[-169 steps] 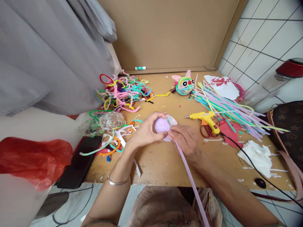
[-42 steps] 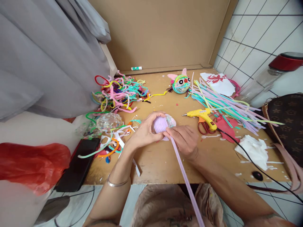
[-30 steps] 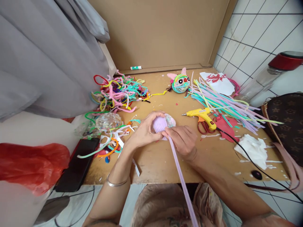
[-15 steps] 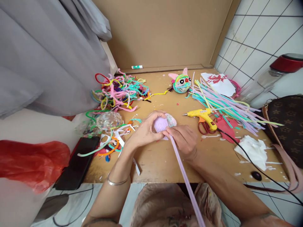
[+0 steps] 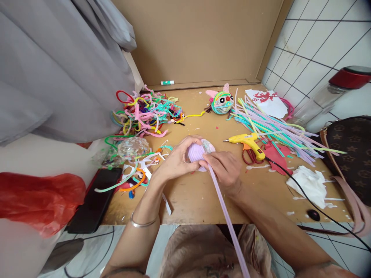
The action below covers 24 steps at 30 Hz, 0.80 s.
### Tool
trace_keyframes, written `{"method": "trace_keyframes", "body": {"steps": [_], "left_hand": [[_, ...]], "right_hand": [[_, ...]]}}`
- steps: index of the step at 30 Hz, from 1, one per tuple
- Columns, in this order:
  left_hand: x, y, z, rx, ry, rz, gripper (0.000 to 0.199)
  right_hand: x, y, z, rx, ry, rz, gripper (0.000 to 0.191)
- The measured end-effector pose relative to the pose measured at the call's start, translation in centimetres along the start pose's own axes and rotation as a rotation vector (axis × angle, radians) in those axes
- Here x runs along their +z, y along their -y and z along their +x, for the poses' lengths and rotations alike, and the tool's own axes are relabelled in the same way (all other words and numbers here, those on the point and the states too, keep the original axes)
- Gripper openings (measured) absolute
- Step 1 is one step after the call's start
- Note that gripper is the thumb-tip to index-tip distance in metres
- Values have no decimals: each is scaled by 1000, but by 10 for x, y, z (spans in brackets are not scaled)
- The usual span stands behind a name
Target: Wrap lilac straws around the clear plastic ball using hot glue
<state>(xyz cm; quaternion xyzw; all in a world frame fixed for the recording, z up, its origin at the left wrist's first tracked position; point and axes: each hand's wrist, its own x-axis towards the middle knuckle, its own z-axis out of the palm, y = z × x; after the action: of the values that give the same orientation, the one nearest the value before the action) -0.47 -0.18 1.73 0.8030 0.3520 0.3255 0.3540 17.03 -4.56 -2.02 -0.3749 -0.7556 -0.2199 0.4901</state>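
Observation:
A clear rounded object partly wrapped in lilac pipe cleaner point(image 5: 196, 153) is held over the table. My left hand point(image 5: 180, 157) curls around its left side, thumb below and fingers above. My right hand point(image 5: 223, 168) pinches a lilac pipe cleaner strand point(image 5: 224, 210) against the ball's right edge; the strand runs down toward my lap. Right of my hands lies a yellow glue gun point(image 5: 248, 143) on orange-handled scissors point(image 5: 252, 155). A decorated ball with pink ears and eyes point(image 5: 222, 102) sits further back.
Tangled pipe cleaners point(image 5: 147, 110) are heaped at the back left, straight ones point(image 5: 278, 127) at the right. A clear ball point(image 5: 133, 148) and black phone point(image 5: 94, 200) are on the left. A bottle point(image 5: 327, 96), bag point(image 5: 348, 154) and white tissue point(image 5: 310, 185) stand or lie right.

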Motion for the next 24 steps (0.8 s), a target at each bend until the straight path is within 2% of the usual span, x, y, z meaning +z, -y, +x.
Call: {"method": "trace_keyframes", "body": {"steps": [8,13,19,24], "left_hand": [[0,-2,0,13,-14,-26,42],[1,0,0,-2,-10,-2,42],[1,1,0,-16,-7,9,42],[1,1,-1,-11,-13,12,42]], "right_hand": [[-5,1,7,-40,19,-98,26],[-6,1,8,-25,59,-156,8],[-6,0,8,-22,67,-148,13],[-3,0,7,-14,35,-78,11]]}}
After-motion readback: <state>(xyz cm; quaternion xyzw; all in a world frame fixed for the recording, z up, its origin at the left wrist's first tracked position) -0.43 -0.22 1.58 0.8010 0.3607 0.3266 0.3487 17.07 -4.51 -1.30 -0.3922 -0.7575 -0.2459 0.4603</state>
